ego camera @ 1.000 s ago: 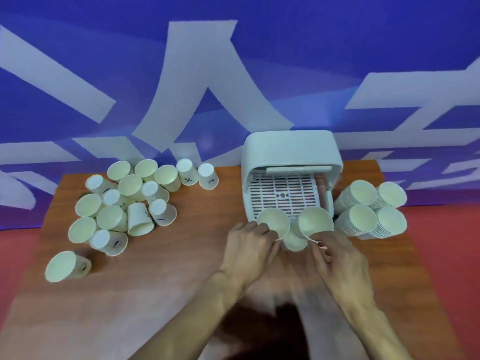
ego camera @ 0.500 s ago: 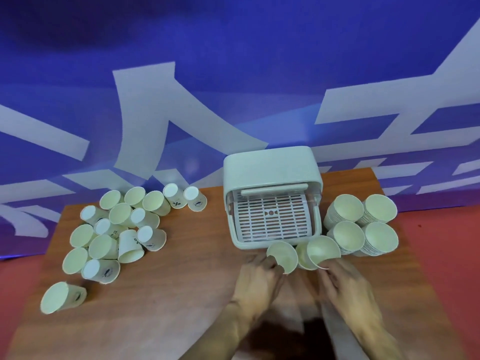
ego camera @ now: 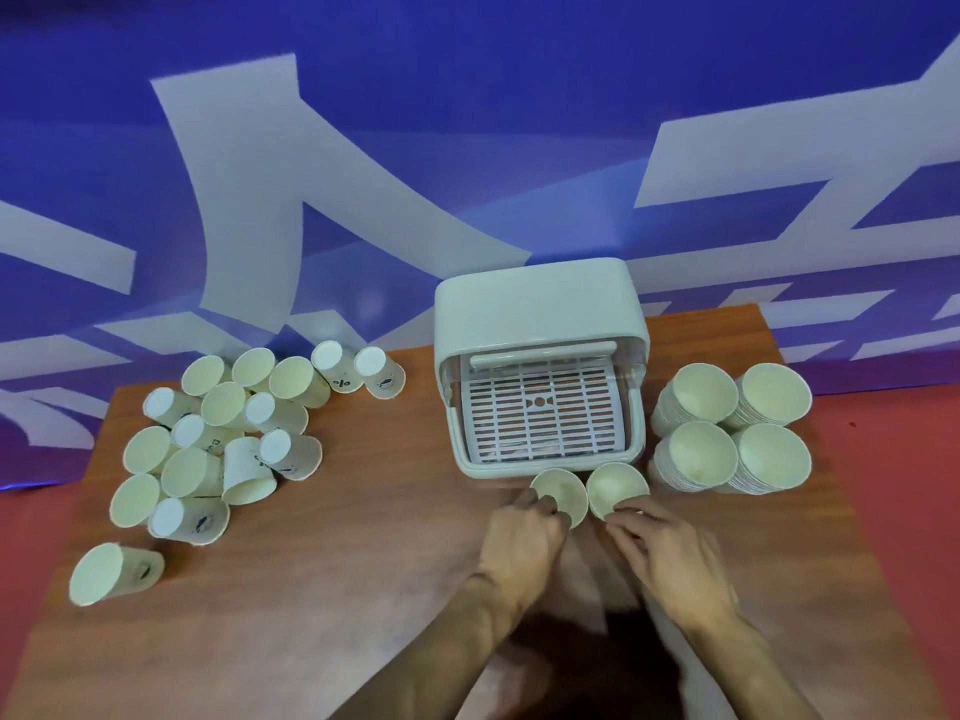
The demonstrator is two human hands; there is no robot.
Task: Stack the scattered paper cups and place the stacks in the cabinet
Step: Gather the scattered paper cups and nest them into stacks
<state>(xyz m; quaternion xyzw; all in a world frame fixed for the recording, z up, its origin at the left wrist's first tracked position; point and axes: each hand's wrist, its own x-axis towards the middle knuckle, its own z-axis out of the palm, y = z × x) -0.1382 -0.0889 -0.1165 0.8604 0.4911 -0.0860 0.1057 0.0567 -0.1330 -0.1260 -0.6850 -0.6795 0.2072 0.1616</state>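
Head view looks down on two paper cups held side by side just in front of the cabinet's (ego camera: 540,314) open mouth, rims tipped up toward the camera and touching each other. The left cup (ego camera: 560,492) is gripped by the left hand (ego camera: 524,537), whose fingers curl around its near side just under the rim. The right cup (ego camera: 618,485) is held by the right hand (ego camera: 662,550), fingers bent and pinching the near edge of its rim. Both hands are slightly blurred and cover the cup bodies, so each may be a single cup or the top of a short stack; it cannot be told.

The cabinet is a pale, rounded box standing at the far middle of the table (ego camera: 311,589), its front open. A white slotted tray (ego camera: 540,413) lies on its floor with nothing visible on it.

Just to the right of the cabinet stand the four stacks (ego camera: 698,457) of nested cups, packed together in a two-by-two block, mouths tilted toward the camera.

Well apart on the left side of the table are the scattered cups (ego camera: 228,433), a loose heap with some upright, some upside down and some on their sides, several showing small dark prints. A lone cup (ego camera: 111,571) lies on its side nearer the front left corner.

Behind the wooden table hangs a blue backdrop (ego camera: 363,148) with large white shapes, and red floor (ego camera: 909,459) shows on either side.
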